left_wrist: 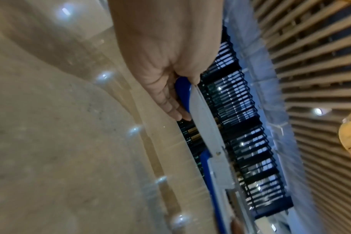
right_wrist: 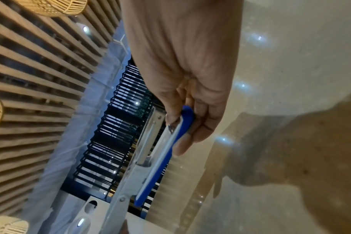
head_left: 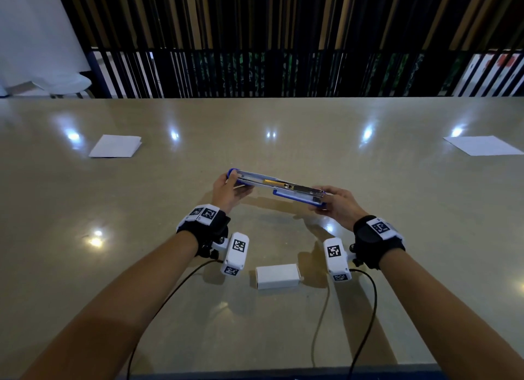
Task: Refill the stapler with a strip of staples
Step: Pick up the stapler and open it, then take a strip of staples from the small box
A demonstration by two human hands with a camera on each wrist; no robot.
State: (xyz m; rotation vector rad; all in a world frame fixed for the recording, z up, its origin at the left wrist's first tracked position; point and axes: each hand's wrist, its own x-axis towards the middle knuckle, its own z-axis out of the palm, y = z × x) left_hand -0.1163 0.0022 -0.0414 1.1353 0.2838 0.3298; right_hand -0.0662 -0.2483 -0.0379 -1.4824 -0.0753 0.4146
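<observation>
- You have the stapler (head_left: 276, 187) swung fully open and held flat above the desk (head_left: 368, 198), out in front of you — its blue-and-white top cover points to your left, its blue base and metal magazine to your right.
- Inside the channel a brass-coloured piece sits near the middle; whether any staples are loaded there, the head view cannot settle.
- Your left hand (head_left: 226, 191) grasps the cover's tip: in the left wrist view the thumb lies on top and the fingers (left_wrist: 170, 107) curl under the blue edge.
- Your right hand (head_left: 338, 206) clamps the base end, thumb on the metal rail and fingers (right_wrist: 200, 126) wrapped beneath the blue underside; neither hand is free.
- Risk one: the hinge is sprung, so if either grip loosens, the two halves may snap together or the stapler may drop onto the desk.
- Risk two: no strip of staples is in hand. The small white box (head_left: 278, 276) — probably the staple box, lying closed on the desk close to you between your wrists — needs a free hand, and letting go with one leaves the open stapler unsupported.
- Risk three: tilting the magazine could let a loose strip slide out before the cover closes.
- Further off, a folded paper (head_left: 115, 146) lies far left and a sheet (head_left: 482, 145) far right, well clear of the work.
</observation>
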